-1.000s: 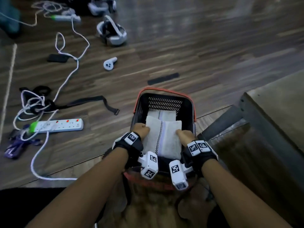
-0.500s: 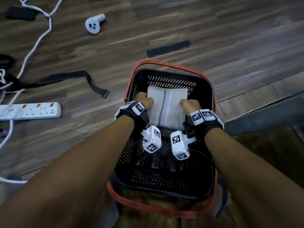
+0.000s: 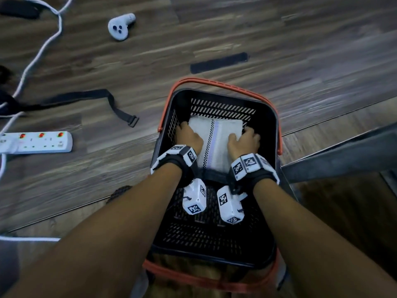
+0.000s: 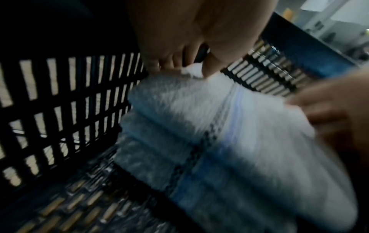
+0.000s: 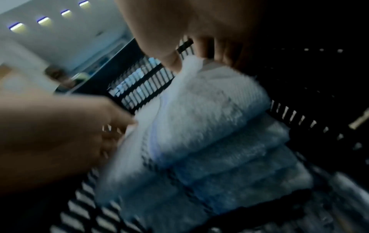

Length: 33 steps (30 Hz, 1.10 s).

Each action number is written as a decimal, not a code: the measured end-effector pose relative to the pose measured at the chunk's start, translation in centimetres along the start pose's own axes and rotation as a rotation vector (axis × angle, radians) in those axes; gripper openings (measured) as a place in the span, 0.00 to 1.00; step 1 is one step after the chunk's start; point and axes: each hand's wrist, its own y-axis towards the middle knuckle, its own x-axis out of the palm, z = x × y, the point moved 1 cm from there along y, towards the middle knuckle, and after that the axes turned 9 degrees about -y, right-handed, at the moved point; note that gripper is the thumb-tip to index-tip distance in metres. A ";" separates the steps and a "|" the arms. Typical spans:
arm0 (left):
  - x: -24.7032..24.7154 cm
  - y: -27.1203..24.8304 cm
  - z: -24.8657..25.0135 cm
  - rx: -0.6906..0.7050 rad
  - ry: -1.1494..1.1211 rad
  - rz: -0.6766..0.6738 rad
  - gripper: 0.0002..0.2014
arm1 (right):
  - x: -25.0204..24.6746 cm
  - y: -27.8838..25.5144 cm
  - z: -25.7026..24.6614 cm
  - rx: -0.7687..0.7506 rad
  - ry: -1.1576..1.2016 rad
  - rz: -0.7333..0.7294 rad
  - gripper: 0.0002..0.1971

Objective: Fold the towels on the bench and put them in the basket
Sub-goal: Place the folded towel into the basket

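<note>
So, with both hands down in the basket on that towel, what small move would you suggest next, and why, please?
Probably let go and lift both hands out. The folded towel already lies on the stack at the far end of the basket; the left hand and right hand pinch its far corners, and the wrist views show it resting on the folded layers below.

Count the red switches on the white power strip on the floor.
3 red switches in a row along the power strip: left, middle, right. The strip runs off the left edge, so more may be hidden.
</note>
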 end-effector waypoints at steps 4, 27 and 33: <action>1.7 -0.8 -1.6 0.336 0.269 0.046 0.25 | 1.8 -1.1 -0.1 -0.358 -0.332 0.247 0.25; 0.8 -4.0 -1.6 0.240 0.698 -0.254 0.26 | 0.7 -2.8 2.0 -0.456 -0.669 -0.158 0.27; -6.9 -11.1 5.3 0.214 0.675 -0.361 0.21 | -9.8 -8.7 0.4 -0.415 -0.687 -0.408 0.20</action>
